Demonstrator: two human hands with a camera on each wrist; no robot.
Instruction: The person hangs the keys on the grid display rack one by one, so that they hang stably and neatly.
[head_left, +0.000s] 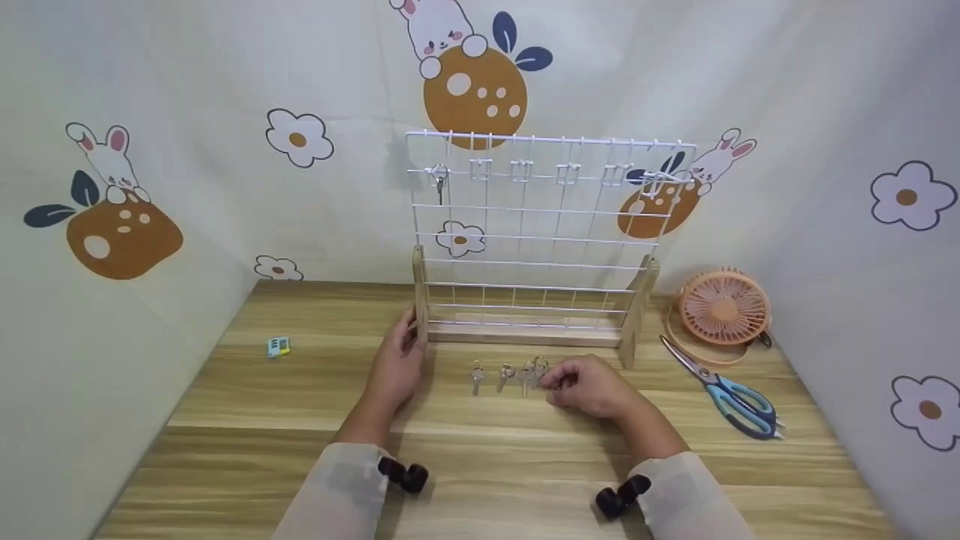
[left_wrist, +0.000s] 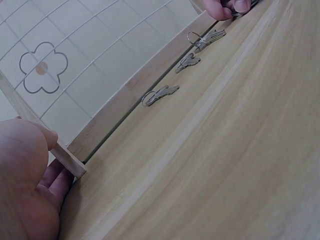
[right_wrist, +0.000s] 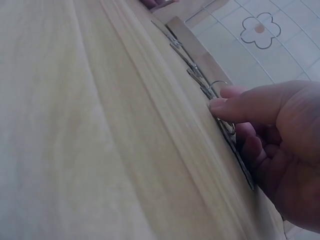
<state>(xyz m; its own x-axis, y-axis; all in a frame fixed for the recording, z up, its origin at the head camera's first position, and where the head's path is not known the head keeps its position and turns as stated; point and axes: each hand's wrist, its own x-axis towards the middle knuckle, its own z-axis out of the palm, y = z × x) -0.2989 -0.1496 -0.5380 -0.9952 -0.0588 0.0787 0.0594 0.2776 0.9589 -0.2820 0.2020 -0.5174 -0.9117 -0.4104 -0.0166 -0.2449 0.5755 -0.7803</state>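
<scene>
A white wire grid rack (head_left: 525, 262) stands upright between two wooden legs. My left hand (head_left: 396, 367) grips the base of the left wooden leg (left_wrist: 65, 159), thumb on one side and fingers on the other. Silver keys with rings lie in a row before the rack, among them a leftmost key (head_left: 476, 379) and a middle key (head_left: 504, 377). At the row's right end my right hand (head_left: 592, 386) pinches a key (right_wrist: 234, 145) low at the tabletop, its fingers partly covering it. Another key (head_left: 440, 187) hangs from the rack's leftmost hook.
Several white hooks (head_left: 568, 174) line the rack's upper part. To the right stand an orange fan (head_left: 724, 307) and blue-handled scissors (head_left: 739, 405). A small blue-and-yellow item (head_left: 278, 346) lies on the left of the wooden table (head_left: 495, 465). Patterned cloth (head_left: 202, 75) surrounds the table.
</scene>
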